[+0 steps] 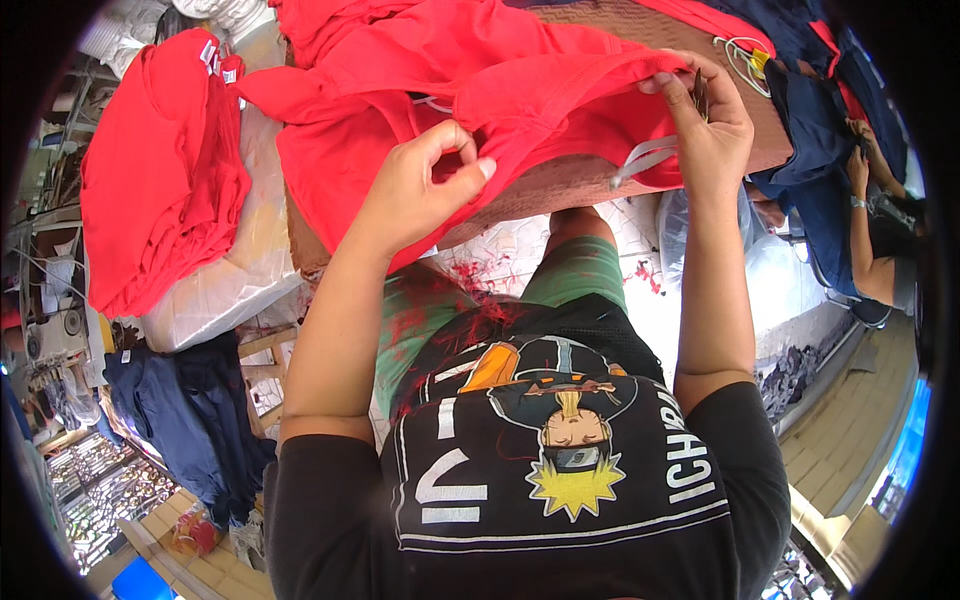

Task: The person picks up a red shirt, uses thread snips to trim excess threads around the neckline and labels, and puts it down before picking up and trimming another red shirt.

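A red garment (545, 60) is spread across the brown covered work surface (520, 205) in front of me. My left hand (430, 185) has its thumb and curled index finger at the garment's near edge, gripping the cloth. Farther right, my right hand (715, 130) pinches the raised edge between thumb and fingers. A small dark metal tool (701, 97), like thread snips, is tucked in that same hand, mostly hidden by the fingers. Below the stretched edge hangs a pale drawstring (645, 160).
A pile of red garments (165, 180) lies on a plastic-wrapped stack at left. Navy garments (195, 425) hang below it. Red thread scraps (475, 300) cover my lap. At far right, another person's arms (870, 210) work beside navy cloth (815, 130).
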Action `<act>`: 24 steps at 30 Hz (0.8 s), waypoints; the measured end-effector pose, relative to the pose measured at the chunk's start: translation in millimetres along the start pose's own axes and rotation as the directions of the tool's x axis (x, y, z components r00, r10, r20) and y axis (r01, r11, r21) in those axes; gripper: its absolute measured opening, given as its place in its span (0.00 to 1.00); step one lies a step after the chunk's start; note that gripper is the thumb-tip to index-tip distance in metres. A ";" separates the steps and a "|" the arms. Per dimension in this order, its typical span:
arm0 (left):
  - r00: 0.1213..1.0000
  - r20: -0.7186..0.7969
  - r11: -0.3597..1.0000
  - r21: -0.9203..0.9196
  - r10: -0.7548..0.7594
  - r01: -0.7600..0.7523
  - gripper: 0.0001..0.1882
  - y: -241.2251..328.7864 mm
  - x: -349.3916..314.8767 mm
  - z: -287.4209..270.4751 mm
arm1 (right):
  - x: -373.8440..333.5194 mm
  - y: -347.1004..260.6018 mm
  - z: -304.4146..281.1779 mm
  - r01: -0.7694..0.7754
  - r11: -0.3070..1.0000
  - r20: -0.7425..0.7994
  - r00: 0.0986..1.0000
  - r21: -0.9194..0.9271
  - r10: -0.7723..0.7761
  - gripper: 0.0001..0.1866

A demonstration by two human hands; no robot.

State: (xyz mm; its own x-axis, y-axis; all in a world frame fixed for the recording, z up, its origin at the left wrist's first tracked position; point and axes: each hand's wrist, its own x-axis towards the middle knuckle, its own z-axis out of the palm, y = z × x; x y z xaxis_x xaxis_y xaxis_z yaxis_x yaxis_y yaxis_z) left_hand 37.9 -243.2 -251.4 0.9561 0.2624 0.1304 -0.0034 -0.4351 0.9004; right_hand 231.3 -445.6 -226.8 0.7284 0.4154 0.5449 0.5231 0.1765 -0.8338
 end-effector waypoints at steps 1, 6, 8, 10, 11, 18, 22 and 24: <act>1.000 -0.007 0.982 -0.186 -0.019 0.018 0.07 0.9 6.2 2.6 | 0.5 -2.9 0.9 -0.002 1.000 -0.001 1.000 0.022 0.002 0.11; 0.964 -0.259 0.802 -0.561 0.064 -0.204 0.11 22.6 23.9 13.0 | 8.9 9.6 -8.6 0.074 0.993 -0.174 0.981 -0.095 -0.090 0.12; 0.926 -0.346 0.792 -0.518 0.151 -0.323 0.18 41.4 21.0 3.9 | 14.4 19.9 -23.8 0.141 0.982 -0.229 0.959 -0.129 -0.168 0.14; 0.944 -0.298 0.834 -0.478 0.143 -0.277 0.21 55.7 14.8 2.1 | 16.6 22.4 -24.0 0.178 0.978 -0.247 0.949 -0.105 -0.199 0.14; 0.952 -0.275 0.854 -0.455 0.132 -0.250 0.23 58.8 10.0 2.5 | 15.3 23.7 -23.2 0.193 0.977 -0.254 0.944 -0.090 -0.209 0.14; 0.980 -0.190 0.936 0.332 -0.056 0.118 0.28 -13.2 -17.8 21.5 | -14.7 81.9 -39.6 -0.135 0.791 -0.075 0.991 -0.596 0.113 0.23; 0.946 -0.313 0.941 0.337 0.089 0.023 0.13 13.8 -9.4 5.7 | -11.5 46.1 -30.9 -0.256 0.884 -0.126 0.966 -0.391 0.225 0.14; 0.922 -0.333 0.940 0.331 0.198 -0.083 0.10 26.6 3.1 3.4 | -13.1 40.1 -24.1 -0.104 0.915 -0.002 0.994 -0.390 0.112 0.09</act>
State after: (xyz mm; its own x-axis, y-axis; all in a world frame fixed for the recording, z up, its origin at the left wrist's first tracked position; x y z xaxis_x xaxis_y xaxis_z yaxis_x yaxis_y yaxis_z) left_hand 41.8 -256.9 -228.4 0.7832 0.4422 0.4370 0.0145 -0.7158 0.6982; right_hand 253.4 -465.5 -265.3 0.7833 0.4311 0.4478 0.5753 -0.2297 -0.7850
